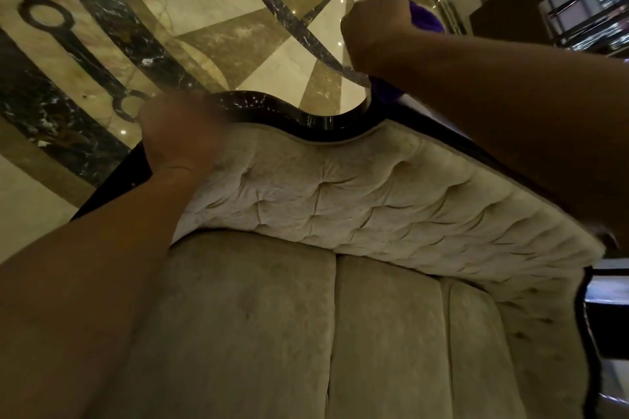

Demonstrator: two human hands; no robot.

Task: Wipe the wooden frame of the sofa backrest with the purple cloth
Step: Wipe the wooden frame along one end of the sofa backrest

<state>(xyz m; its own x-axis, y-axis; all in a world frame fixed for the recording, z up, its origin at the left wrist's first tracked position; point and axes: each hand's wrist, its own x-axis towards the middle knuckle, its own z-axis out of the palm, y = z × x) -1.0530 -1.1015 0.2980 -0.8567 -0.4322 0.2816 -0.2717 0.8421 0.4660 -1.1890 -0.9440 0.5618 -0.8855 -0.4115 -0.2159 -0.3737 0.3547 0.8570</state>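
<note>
Your right hand (376, 29) is closed into a fist around the purple cloth (427, 19), and the cloth bulges out past your knuckles on the far side and again below your wrist, where a second purple fold lies just against the wooden frame (292, 116). The fingers of that hand are curled away from the camera, so you cannot see them directly; only the back of the hand and the cloth it grips show. The frame is dark and glossy, running in a wavy line along the top edge of the backrest (357, 194), from beneath your right wrist across to your left hand (177, 133).

Your left hand is clamped over the frame at the crest of its curve, with the fingers wrapped down the far side and hidden, gripping the wood. It is slightly blurred.

Below both hands the pale tufted backrest slopes toward you, and nearer still lie the seat cushions (306, 333). Beyond your hands, past the frame, spreads the patterned marble floor (211, 10), with dark bands and a starburst of tan and cream wedges.
</note>
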